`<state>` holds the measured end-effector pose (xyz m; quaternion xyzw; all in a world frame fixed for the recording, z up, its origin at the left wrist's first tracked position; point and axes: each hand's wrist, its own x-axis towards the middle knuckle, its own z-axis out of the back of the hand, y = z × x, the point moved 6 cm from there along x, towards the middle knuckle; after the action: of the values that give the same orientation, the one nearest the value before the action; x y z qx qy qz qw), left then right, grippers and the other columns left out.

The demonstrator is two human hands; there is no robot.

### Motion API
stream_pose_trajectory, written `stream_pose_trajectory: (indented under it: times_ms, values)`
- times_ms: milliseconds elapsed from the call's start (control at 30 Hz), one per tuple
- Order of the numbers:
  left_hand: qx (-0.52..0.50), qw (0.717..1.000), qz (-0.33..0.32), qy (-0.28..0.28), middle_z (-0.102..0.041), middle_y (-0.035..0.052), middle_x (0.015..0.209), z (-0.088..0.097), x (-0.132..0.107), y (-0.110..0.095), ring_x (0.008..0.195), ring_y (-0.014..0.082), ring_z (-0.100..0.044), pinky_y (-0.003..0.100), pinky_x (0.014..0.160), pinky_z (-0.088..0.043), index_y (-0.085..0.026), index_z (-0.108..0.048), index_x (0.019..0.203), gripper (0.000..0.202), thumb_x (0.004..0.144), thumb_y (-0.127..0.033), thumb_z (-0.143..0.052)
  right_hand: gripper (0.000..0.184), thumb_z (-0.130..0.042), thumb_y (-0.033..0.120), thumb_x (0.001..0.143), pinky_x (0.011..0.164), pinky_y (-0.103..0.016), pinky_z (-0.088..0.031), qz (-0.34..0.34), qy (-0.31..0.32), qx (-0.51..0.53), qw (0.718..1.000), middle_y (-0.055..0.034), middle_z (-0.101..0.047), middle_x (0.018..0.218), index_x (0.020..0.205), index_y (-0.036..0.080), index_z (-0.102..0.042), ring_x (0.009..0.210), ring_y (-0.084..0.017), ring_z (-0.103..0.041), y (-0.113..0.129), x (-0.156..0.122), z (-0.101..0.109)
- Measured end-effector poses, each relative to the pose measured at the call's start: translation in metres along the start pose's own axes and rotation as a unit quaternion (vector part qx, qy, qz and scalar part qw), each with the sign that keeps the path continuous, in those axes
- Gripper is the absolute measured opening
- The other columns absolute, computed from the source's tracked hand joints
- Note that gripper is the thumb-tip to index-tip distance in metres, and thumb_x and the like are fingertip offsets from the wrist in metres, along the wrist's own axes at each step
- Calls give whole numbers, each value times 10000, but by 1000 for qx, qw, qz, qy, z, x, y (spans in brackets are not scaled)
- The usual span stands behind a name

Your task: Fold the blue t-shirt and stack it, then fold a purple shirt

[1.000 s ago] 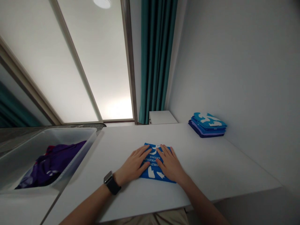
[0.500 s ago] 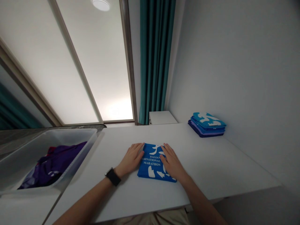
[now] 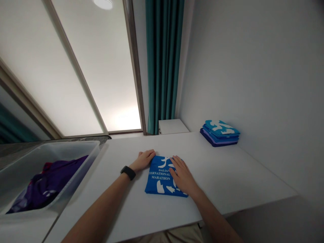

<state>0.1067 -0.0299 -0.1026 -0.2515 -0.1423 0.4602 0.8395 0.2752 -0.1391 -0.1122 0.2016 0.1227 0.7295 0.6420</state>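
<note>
The blue cloth (image 3: 165,183) is laid folded on the counter (image 3: 217,175), white print (image 3: 160,186) up, right between the hands. Its far left corner is being touched by the left hand (image 3: 144,159), but whether anything's pinched in those fingers (image 3: 151,154) can't be told. Its right side is partly covered by the right hand (image 3: 184,176), fingers laid flat and slightly spread, nothing gripped. A folded pile (image 3: 220,132) is parked by the wall (image 3: 253,84); purple clothes (image 3: 58,177) are held in the bin (image 3: 71,151).
</note>
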Motion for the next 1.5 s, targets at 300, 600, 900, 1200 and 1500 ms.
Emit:
stream_pose_trajectory:
  times_ms: [300,600,900,1200,1500]
  values:
    - [80,995,11,-57,-657,55,904,-9,2,3,927,234,-591,419,898,-311,-199,-515,891,320,1000,-371,-269,563,-256,424,994,1190,-418,-160,5,14,-13,1000,-72,-288,1565,1477,158,-367,1457,-198,-188,1,-2,1]
    - [58,979,-67,-183,-619,88,1088,17,-18,-15,1040,224,-553,399,924,-413,-191,-585,1065,302,988,-286,-308,584,-258,431,968,1173,-431,-199,-53,-57,103,992,-88,-267,1574,1468,154,-376,1456,-217,-183,-23,3,4]
    - [123,961,-246,-23,-330,76,1549,-29,-73,-105,1417,284,-296,509,1158,-237,-286,-344,1471,592,944,-547,-414,490,-300,342,913,1071,-473,-329,-160,-171,131,963,-91,-596,1283,1297,208,-575,1212,-270,-482,-52,-1,24]
    - [142,960,-242,-18,-317,84,1558,-50,-77,-102,1440,275,-260,515,1178,-187,-263,-240,1518,661,950,-576,-368,394,-362,252,906,976,-313,-427,-99,-31,101,989,-105,-662,1162,1141,161,-665,1087,-199,-598,-56,35,28]
    - [73,983,-123,-113,-488,104,1410,8,-60,-46,1302,259,-422,468,1092,-352,-207,-430,1405,477,987,-423,-353,335,-512,433,910,390,-194,-258,-160,287,202,922,58,-481,475,1012,140,-637,370,-71,-362,-55,65,37]
